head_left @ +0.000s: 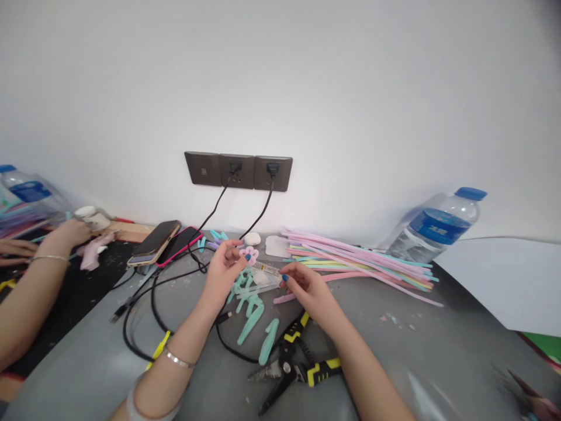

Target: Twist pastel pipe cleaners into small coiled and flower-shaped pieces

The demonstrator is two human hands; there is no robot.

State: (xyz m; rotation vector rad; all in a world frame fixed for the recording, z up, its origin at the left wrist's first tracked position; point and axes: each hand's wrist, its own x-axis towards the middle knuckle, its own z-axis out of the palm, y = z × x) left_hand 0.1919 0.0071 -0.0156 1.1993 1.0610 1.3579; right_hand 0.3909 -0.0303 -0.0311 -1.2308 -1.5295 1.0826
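My left hand (224, 264) pinches a small pink flower shape (249, 255) between thumb and fingers. With its thumb and fingertips closed, my right hand (309, 285) grips the near end of a small clear strip (267, 268) with a yellowish mark. The strip's other end reaches toward the flower; whether they touch I cannot tell. Beneath both hands lie bent mint-green fuzzy pieces (252, 307) and a clear stick (256, 289). Yellow-and-black wire strippers (287, 367) rest on the table before my right forearm, jaws apart.
Pastel pipe cleaners (355, 260) lie in a bundle at right, near a water bottle (438, 228) and white paper (508, 280). Black cables (153, 310) run from the wall sockets (239, 171). Phones (155, 242) sit at left, beside another person's arm (39, 292).
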